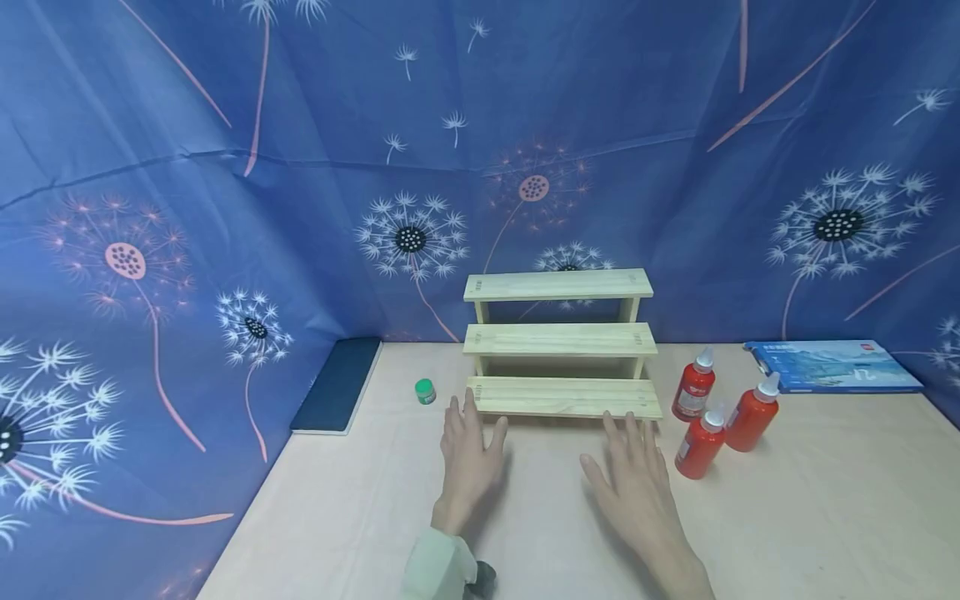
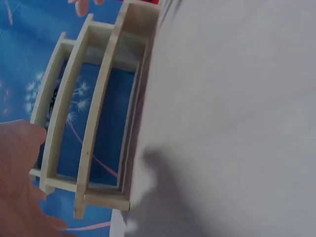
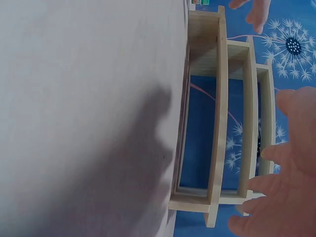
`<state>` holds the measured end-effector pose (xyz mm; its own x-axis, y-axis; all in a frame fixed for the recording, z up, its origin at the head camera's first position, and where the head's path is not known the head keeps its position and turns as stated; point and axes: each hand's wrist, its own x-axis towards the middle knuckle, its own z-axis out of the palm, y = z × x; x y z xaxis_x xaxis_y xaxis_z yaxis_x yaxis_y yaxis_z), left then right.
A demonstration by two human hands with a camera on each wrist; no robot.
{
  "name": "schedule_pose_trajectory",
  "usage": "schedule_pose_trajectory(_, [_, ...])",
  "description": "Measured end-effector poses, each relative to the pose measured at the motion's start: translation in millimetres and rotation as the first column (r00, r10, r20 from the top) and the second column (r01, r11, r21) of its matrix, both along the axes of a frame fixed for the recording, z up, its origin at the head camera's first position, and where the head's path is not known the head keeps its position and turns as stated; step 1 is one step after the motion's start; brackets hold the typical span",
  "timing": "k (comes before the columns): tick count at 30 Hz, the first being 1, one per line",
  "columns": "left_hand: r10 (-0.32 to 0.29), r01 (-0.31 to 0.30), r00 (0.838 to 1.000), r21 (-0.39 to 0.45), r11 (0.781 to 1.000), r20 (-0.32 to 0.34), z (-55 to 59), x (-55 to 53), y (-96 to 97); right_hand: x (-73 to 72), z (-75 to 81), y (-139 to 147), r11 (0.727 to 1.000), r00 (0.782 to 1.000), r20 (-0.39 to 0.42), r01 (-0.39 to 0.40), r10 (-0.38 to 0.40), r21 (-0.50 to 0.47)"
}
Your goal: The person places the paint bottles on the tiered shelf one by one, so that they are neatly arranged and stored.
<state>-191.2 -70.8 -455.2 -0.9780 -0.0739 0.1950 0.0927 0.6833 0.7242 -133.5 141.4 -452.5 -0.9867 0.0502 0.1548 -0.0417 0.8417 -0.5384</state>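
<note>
A pale wooden three-tier shelf (image 1: 562,396) stands at the back of the table, its steps rising toward the cloth backdrop. In the head view my left hand (image 1: 471,458) is by its front left corner, fingers extended and thumb apart, holding nothing. My right hand (image 1: 633,492) is before the front right part of the lowest step, fingers spread and likewise holding nothing. Both wrist views show the shelf's open frame (image 2: 98,98) from the front. There the left hand (image 2: 22,177) and the right hand (image 3: 291,168) overlap the shelf's ends, each casting a shadow on the table.
Right of the shelf stand three red bottles with pale nozzles, one red bottle (image 1: 701,446) nearest. Behind them lies a flat blue box (image 1: 840,367). Left of the shelf are a small green-lidded jar (image 1: 425,391) and a dark notebook (image 1: 336,385). A blue dandelion-print cloth (image 1: 300,208) hangs behind.
</note>
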Motion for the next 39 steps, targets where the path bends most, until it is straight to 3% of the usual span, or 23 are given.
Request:
schedule_pose_trajectory(7, [0.004,-0.013,0.998,0.158,0.987,0.055,0.5,-10.8,-9.8,0.8,0.8,1.2,1.0,1.0,-0.016,0.003,-0.004,-0.014])
schedule_pose_trajectory(19, [0.017,-0.054,0.994,0.359,0.932,0.106,-2.4,-27.2,-18.6,2.5,2.7,5.0,0.999,1.0,0.013,0.0,0.001,-0.041])
schedule_pose_trajectory(23, [0.04,-0.11,0.984,0.42,0.901,0.173,-5.1,-33.3,-20.4,3.5,3.4,5.7,0.999,1.0,0.018,-0.003,0.004,-0.053])
schedule_pose_trajectory(27, [0.068,-0.187,0.966,0.489,0.852,0.25,-6.4,-38.9,-21.7,4.3,4.9,6.0,0.998,1.0,0.022,0.003,-0.002,-0.055])
schedule_pose_trajectory(34, [0.028,-0.232,0.95,0.641,0.732,0.311,-7.2,-45.8,-25.8,5.3,6.9,7.6,0.999,0.999,0.042,0.016,-0.014,-0.047])
schedule_pose_trajectory(39, [0.044,-0.258,0.944,0.645,0.719,0.328,-6.7,-48.2,-28.3,6.7,7.3,8.5,0.999,0.997,0.076,0.025,-0.021,-0.046])
